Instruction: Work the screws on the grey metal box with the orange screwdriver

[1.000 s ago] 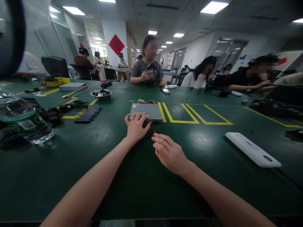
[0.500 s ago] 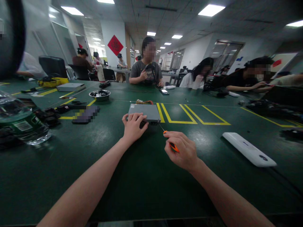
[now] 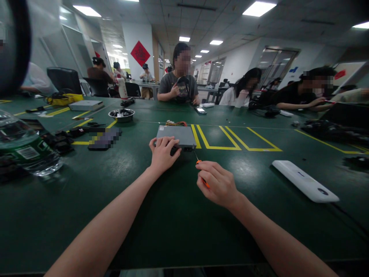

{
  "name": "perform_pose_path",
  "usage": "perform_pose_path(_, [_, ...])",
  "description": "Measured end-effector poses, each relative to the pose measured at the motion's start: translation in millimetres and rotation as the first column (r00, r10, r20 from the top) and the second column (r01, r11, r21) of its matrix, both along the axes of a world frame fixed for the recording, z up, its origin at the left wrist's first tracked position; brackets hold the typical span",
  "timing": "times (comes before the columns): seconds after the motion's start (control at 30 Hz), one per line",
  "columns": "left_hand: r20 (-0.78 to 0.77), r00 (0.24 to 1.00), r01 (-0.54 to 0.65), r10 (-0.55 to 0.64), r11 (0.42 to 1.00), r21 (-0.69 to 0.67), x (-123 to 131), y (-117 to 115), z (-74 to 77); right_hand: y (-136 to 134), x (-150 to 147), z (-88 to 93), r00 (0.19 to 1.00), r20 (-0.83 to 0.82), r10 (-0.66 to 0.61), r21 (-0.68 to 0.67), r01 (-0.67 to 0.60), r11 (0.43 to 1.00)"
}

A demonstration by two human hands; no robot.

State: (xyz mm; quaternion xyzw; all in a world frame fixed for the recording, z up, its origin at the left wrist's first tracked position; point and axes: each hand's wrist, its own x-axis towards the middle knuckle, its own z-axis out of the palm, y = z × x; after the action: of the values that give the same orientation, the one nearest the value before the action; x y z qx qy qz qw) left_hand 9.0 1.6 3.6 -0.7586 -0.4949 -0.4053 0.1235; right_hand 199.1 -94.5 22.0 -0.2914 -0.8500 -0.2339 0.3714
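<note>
A flat grey metal power supply [image 3: 181, 134] lies on the green table in front of me, a bundle of coloured wires [image 3: 176, 123] at its far side and a socket in its near face. My left hand [image 3: 163, 154] grips its near left part, fingers over the top and thumb at the front. My right hand [image 3: 218, 184] is closed round an orange-handled screwdriver [image 3: 205, 183]. The thin shaft points up and left to the near right corner of the power supply; whether the tip touches is too small to tell.
On the left stand a large water bottle [image 3: 27, 148], a dark blurred phone-like object [image 3: 105, 139] and a metal bowl [image 3: 121, 115] of small parts. A white oblong device [image 3: 305, 181] with a cable lies at right. Yellow tape [image 3: 225, 149] marks the table. Across sits a person [image 3: 178, 82].
My right hand and the screwdriver have shifted slightly left, and the shaft stands a little steeper. My left hand and the power supply have stayed in place.
</note>
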Motion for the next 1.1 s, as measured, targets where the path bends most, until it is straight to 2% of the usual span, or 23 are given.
perform_pose_path(0.1, [-0.006,1.000,0.001,-0.001,1.000,0.003,-0.3,0.4,-0.3,0.2,-0.2,-1.5,1.000,0.021,0.005,0.010,-0.005,1.000])
perform_pose_path(0.33, [-0.017,1.000,0.008,-0.007,1.000,0.014,-1.3,1.1,-0.6,3.5,0.3,-0.1,0.986,-0.168,-0.016,-0.033,0.010,0.999])
perform_pose_path(0.43, [-0.015,1.000,0.006,-0.006,1.000,0.012,-1.3,1.2,-0.7,1.1,-1.4,3.6,0.990,-0.125,-0.062,-0.005,0.062,0.998])
perform_pose_path(0.6, [-0.018,1.000,0.008,-0.008,1.000,0.010,-1.7,1.7,-1.1,-6.8,-6.3,4.9,0.959,-0.078,-0.273,0.067,0.278,0.958])
perform_pose_path(0.7, [-0.027,1.000,0.015,-0.014,1.000,0.009,-3.4,2.8,-1.0,-10.8,-12.3,2.4,0.969,-0.044,-0.244,0.074,0.246,0.966])
perform_pose_path(0.8, [-0.032,0.999,0.014,-0.014,1.000,0.003,-6.3,4.5,-1.0,-12.9,-14.9,2.8,0.972,-0.006,-0.236,0.001,0.236,0.972])
perform_pose_path(0.93, [-0.028,0.999,0.014,-0.015,1.000,-0.002,-8.8,6.3,-1.5,-11.7,-8.0,8.1,0.943,-0.082,-0.323,-0.072,0.318,0.945])
perform_pose_path(1.03, [-0.018,1.000,0.020,-0.020,1.000,-0.009,-8.6,5.7,-1.1,-10.7,-4.3,9.4,0.914,-0.082,-0.397,-0.069,0.392,0.917])
perform_pose_path(1.1, [-0.015,1.000,0.023,-0.023,1.000,-0.006,-8.0,4.9,-0.6,-11.2,-6.0,7.8,0.918,-0.048,-0.394,-0.036,0.393,0.919])
